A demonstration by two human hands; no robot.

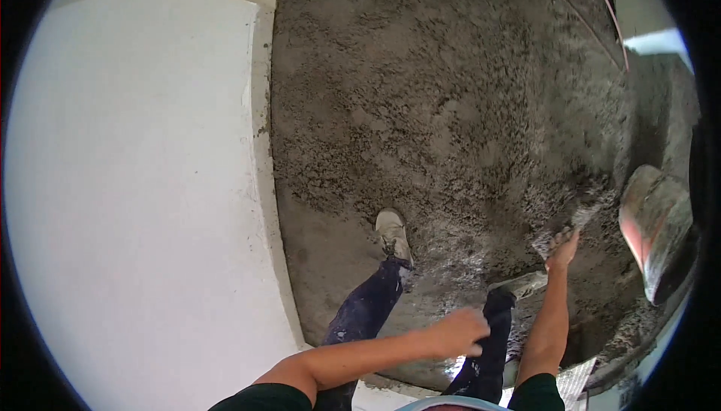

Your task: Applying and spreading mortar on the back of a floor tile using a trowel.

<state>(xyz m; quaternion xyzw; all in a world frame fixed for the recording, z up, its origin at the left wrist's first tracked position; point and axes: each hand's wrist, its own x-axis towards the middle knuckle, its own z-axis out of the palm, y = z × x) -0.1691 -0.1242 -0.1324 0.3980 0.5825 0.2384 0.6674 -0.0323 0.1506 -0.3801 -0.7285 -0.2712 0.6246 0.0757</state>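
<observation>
Looks like they're levelling the mortar (451,111) spread underfoot, right hand (561,247) down at it (can't tell if those fingers grip anything), left hand (460,332) loose, so next probably wants an even sweep.

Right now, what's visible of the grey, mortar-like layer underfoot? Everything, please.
The grey, mortar-like layer spreads over most of the floor in view. It looks damp and coarse: crumbly and pitted through the middle, smoother at the near left, darker in places. Its left edge runs along a narrow, pale, spattered strip. The person's pale, smeared left shoe appears to stand on it. At the right, the bare right hand reaches down to it; whether the fingers touch it directly can't be told. Depth isn't visible.
</observation>
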